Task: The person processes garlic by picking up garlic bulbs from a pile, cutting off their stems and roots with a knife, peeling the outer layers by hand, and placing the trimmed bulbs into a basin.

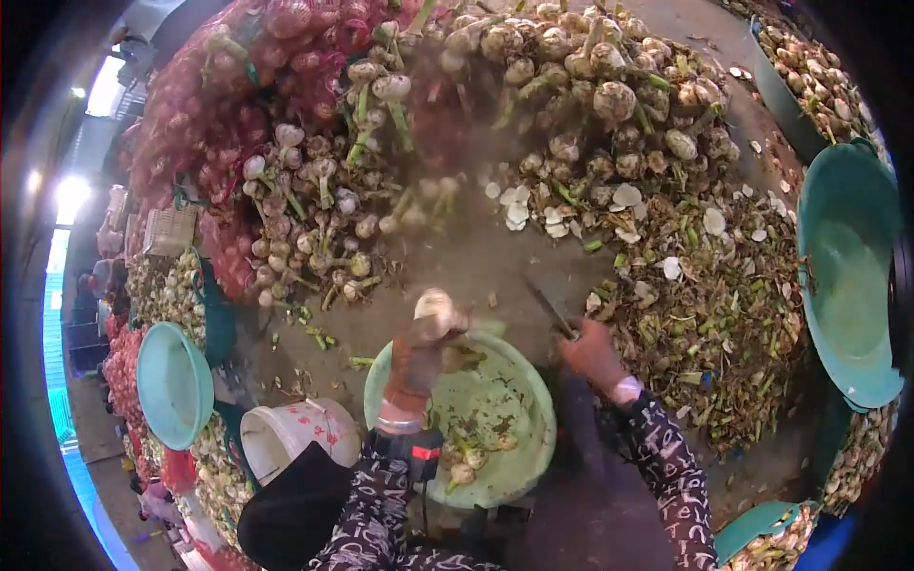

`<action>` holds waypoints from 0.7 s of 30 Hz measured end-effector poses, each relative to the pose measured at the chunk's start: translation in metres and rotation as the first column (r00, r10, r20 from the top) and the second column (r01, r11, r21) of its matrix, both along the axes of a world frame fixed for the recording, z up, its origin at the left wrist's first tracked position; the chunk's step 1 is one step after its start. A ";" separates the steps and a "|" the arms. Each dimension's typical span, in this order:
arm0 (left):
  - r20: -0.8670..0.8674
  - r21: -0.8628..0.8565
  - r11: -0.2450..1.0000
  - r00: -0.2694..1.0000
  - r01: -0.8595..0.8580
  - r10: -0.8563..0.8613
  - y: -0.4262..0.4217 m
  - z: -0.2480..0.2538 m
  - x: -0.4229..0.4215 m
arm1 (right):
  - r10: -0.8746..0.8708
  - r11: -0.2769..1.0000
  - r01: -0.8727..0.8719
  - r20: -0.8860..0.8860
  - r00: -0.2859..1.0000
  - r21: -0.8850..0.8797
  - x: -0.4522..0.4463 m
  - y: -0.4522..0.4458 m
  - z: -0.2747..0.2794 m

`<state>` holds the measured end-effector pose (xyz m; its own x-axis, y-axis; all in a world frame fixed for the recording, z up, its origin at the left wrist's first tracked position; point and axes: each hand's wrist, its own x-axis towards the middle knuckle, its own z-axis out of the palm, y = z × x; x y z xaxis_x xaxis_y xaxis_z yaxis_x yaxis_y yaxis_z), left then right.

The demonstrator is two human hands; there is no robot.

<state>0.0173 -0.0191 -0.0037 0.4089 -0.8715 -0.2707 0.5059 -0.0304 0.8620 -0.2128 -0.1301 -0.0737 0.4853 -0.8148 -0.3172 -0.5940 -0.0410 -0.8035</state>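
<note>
My left hand (415,366) is closed around a pale garlic bulb (434,305), raised over the far rim of a light green basin (541,419). Inside that basin lie a few garlic bulbs (464,468) with short green stems, among brown scraps. My right hand (596,354) grips a knife (547,306), its blade angled up and to the left, away from the garlic bulb. Most of the knife's handle is hidden by my fingers.
Untrimmed garlic (590,67) is heaped ahead, beside red mesh sacks (219,124). Cut stems and peelings (705,324) cover the right side. A white bucket (309,428), a small teal basin (175,385) and a large teal tub (850,285) stand around.
</note>
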 end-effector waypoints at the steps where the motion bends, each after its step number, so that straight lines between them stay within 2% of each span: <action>1: -0.235 -0.136 0.989 0.972 -0.059 0.025 -0.006 0.013 -0.002 | 0.028 0.999 -0.028 -0.010 1.000 0.018 0.006 0.002 -0.006; 2: -0.331 -0.059 0.981 0.931 -0.184 0.155 -0.007 0.026 -0.012 | 0.028 0.999 -0.028 -0.002 1.000 0.019 0.008 0.001 -0.012; 3: -0.325 -0.057 0.980 0.932 -0.189 0.161 -0.004 0.016 -0.011 | 0.024 1.000 -0.024 0.000 1.000 0.008 0.014 -0.002 -0.004; 5: -0.447 0.012 0.963 0.860 -0.269 0.246 0.006 -0.021 -0.002 | 0.026 1.000 -0.026 0.000 1.000 -0.005 0.027 -0.012 0.019; 6: -0.567 -0.014 0.969 0.800 -0.247 0.196 0.008 -0.032 0.002 | -0.022 0.998 0.025 0.056 0.998 -0.053 0.036 -0.019 0.035; 8: -0.565 0.021 0.970 0.798 -0.241 0.211 0.003 -0.029 -0.004 | -0.077 0.991 0.088 0.105 0.991 -0.101 0.049 -0.034 0.084; 9: -0.558 0.059 0.970 0.797 -0.237 0.229 0.000 -0.025 -0.007 | -0.098 0.988 0.133 0.335 0.937 -0.081 0.053 -0.040 0.119; 10: -0.564 0.059 0.970 0.794 -0.234 0.226 -0.002 -0.021 -0.010 | -0.111 0.985 0.167 0.546 0.831 -0.054 0.055 -0.043 0.136; 11: -0.488 0.080 0.968 0.838 -0.237 0.246 -0.002 -0.014 -0.014 | -0.106 0.985 0.162 0.542 0.834 -0.057 0.056 -0.040 0.126; 12: -0.404 0.095 0.965 0.877 -0.243 0.261 -0.003 -0.004 -0.014 | 0.086 0.996 -0.075 0.298 0.951 -0.047 0.061 -0.036 0.102; 13: -0.398 0.078 0.966 0.881 -0.248 0.258 0.000 0.013 -0.016 | 0.294 0.955 -0.295 0.047 0.955 0.014 0.067 -0.034 0.081; 15: -0.442 -0.087 0.982 0.890 -0.167 0.112 0.003 0.037 -0.017 | 0.369 0.867 -0.418 -0.212 0.905 -0.272 0.040 -0.019 0.037; 16: -0.341 -0.134 0.985 0.928 0.111 -0.151 0.008 0.035 0.000 | 0.288 0.947 -0.307 -0.172 0.942 -0.093 0.030 -0.020 0.023; 17: -0.350 -0.110 0.991 0.930 0.080 -0.114 0.013 0.040 0.006 | 0.206 0.974 -0.186 -0.156 0.966 0.132 0.017 -0.009 0.012; 18: 0.035 0.026 0.872 0.871 0.489 -0.489 0.012 0.052 0.014 | 0.227 0.965 -0.201 -0.154 0.962 0.165 0.008 0.002 0.010; 19: 0.351 0.291 0.601 0.501 0.745 -0.791 0.003 0.059 0.028 | 0.223 0.967 -0.184 -0.232 0.947 0.177 0.008 -0.003 0.010; 20: 0.581 0.333 0.562 0.305 0.757 -0.755 0.004 0.047 0.043 | 0.216 0.970 -0.166 -0.309 0.926 0.180 0.011 -0.009 0.009; 21: 0.537 0.491 0.652 0.388 0.577 -0.749 0.009 0.029 0.065 | 0.227 0.967 -0.177 -0.306 0.924 0.182 0.009 -0.005 0.004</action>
<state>0.0825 -0.0096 0.0255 -0.1499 -0.9067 -0.3941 -0.4403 -0.2957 0.8477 -0.2035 -0.1348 -0.0698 0.4859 -0.6418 -0.5933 -0.8131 -0.0830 -0.5761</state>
